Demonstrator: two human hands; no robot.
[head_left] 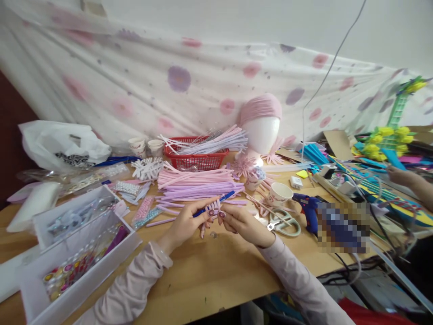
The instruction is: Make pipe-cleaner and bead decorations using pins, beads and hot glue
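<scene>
My left hand (pixel 192 220) is closed round a blue pen (pixel 227 196), which points up to the right. Coils of a pale lilac pipe cleaner (pixel 212 206) are wrapped round the pen between my two hands. With fingertips pinched together, my right hand (pixel 241 222) holds the coiled pipe cleaner at its right side. Just behind my hands lie bundles of purple pipe cleaners (pixel 199 191) and pink pipe cleaners (pixel 194 176). Scissors (pixel 290 227) with pale green handles rest right of my right hand, beside a paper cup (pixel 280 193).
White boxes of beads and gems (pixel 131 246) stand at the left. A red basket (pixel 196 160) of pipe cleaners and a white mannequin head (pixel 263 133) are at the back. Rightward lie a blue glue gun (pixel 306 210), cables and another person's hand (pixel 401 177).
</scene>
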